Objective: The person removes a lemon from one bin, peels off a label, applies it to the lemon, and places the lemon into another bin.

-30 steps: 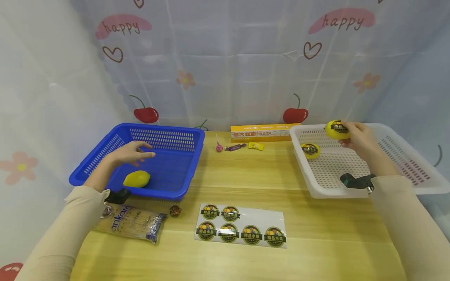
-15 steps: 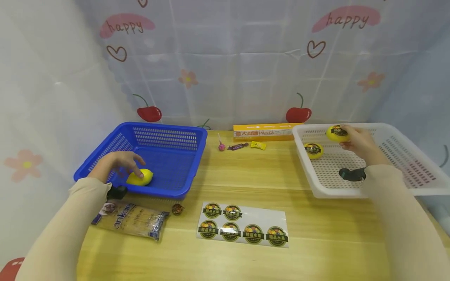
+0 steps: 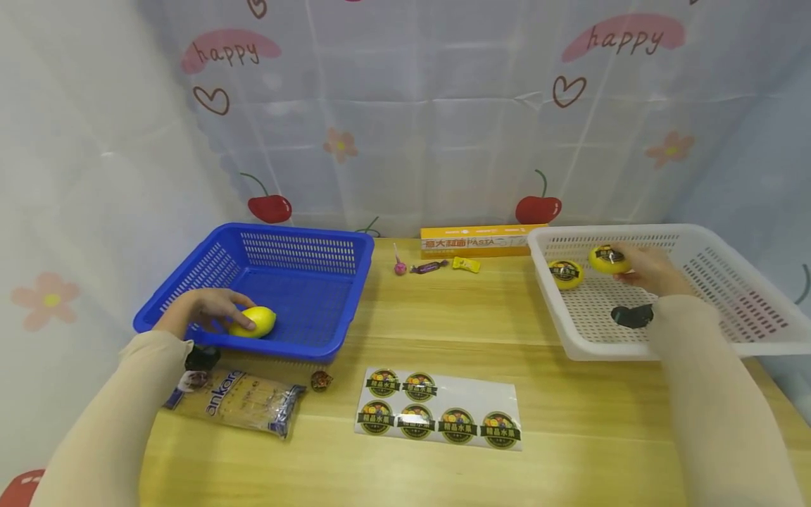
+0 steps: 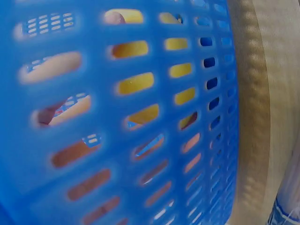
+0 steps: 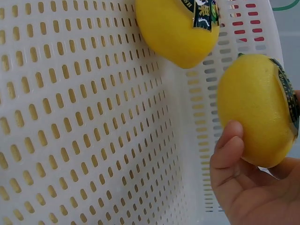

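My left hand grips a plain yellow lemon on the floor of the blue basket, at its near left corner. The left wrist view looks through the basket wall, with the lemon showing yellow behind the slots. My right hand holds a stickered lemon low inside the white basket; the thumb lies against the fruit. A second stickered lemon lies just left of it on the basket floor.
A sheet of round stickers lies at the table's front middle. A noodle packet and a small brown sweet sit in front of the blue basket. A pasta box, a lollipop and two wrapped sweets lie at the back.
My left hand came down into the blue basket and closed round the plain lemon. My right hand lowered its stickered lemon from above the rim down into the white basket.
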Demonstrator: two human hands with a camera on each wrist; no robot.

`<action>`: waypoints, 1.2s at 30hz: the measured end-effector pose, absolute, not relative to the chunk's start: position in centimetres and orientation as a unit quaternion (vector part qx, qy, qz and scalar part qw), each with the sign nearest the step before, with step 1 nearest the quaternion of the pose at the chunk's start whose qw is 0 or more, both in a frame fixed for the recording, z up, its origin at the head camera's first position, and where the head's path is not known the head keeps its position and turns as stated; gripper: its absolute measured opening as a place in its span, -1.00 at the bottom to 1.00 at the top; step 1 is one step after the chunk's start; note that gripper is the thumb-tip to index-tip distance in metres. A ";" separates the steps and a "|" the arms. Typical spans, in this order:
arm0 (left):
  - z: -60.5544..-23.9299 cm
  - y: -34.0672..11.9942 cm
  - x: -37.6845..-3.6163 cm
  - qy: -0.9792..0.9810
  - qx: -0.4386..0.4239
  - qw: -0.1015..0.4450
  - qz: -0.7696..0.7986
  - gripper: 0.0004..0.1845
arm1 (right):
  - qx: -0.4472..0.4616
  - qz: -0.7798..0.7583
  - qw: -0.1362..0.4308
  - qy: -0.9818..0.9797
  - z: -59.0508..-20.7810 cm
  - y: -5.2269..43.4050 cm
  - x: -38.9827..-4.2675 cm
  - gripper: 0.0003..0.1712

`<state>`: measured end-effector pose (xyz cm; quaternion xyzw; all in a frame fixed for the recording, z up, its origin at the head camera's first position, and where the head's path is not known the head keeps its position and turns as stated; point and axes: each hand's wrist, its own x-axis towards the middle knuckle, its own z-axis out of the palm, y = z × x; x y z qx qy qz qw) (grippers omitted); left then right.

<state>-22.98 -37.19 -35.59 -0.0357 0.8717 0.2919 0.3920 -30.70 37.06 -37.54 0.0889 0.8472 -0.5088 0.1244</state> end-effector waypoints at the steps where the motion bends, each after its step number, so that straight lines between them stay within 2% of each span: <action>1: -35.6 -37.2 -23.0 0.874 -0.033 0.390 0.289 -0.14 | 0.080 -0.500 0.133 0.852 -37.7 37.2 -30.8 -0.17; 5: -35.5 -36.7 -22.9 0.880 -0.018 0.388 0.275 -0.17 | 0.058 -0.472 0.152 0.867 -38.4 37.4 -31.0 -0.20; 10: -35.2 -35.9 -23.0 0.885 0.009 0.387 0.257 -0.23 | 0.060 -0.463 0.142 0.873 -38.8 37.0 -31.0 -0.27; 15: -34.9 -35.2 -23.0 0.895 0.017 0.375 0.242 -0.30 | 0.057 -0.455 0.166 0.873 -38.9 36.8 -31.1 -0.37; 21: -34.9 -34.7 -22.9 0.897 0.010 0.365 0.247 -0.32 | 0.063 -0.461 0.199 0.863 -38.9 37.0 -31.0 -0.32; 27: -35.1 -34.6 -22.9 0.903 0.022 0.351 0.245 -0.32 | 0.057 -0.462 0.198 0.862 -38.8 37.5 -31.0 -0.32; 31: -35.2 -34.5 -22.8 0.920 0.047 0.311 0.235 -0.36 | 0.044 -0.459 0.213 0.862 -38.7 37.8 -30.9 -0.29; 36: -35.2 -33.9 -22.8 0.946 0.096 0.207 0.228 -0.41 | 0.041 -0.430 0.223 0.874 -37.8 38.0 -30.3 -0.25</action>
